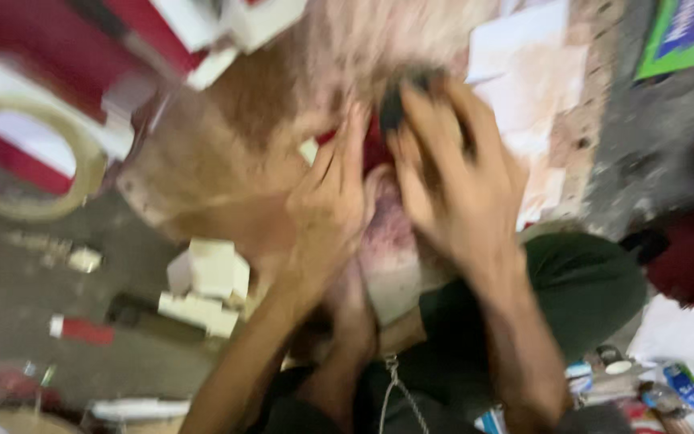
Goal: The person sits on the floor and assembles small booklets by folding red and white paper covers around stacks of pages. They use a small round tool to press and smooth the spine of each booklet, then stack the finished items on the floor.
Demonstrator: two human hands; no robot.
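both hands are pressed together over a red and white piece point(387, 241) at the middle of the blurred view. from my seat, the left hand point(331, 209) has its fingers bent down onto the piece's left edge, partly curled. the right hand point(455, 181) is spread over the top, its fingertips against a small dark object point(391, 108); i cannot tell whether it grips that. the piece lies above my dark green knee point(580, 281). a tape roll point(82, 157) sits far left, and white blocks point(206, 285) rest on the floor nearby.
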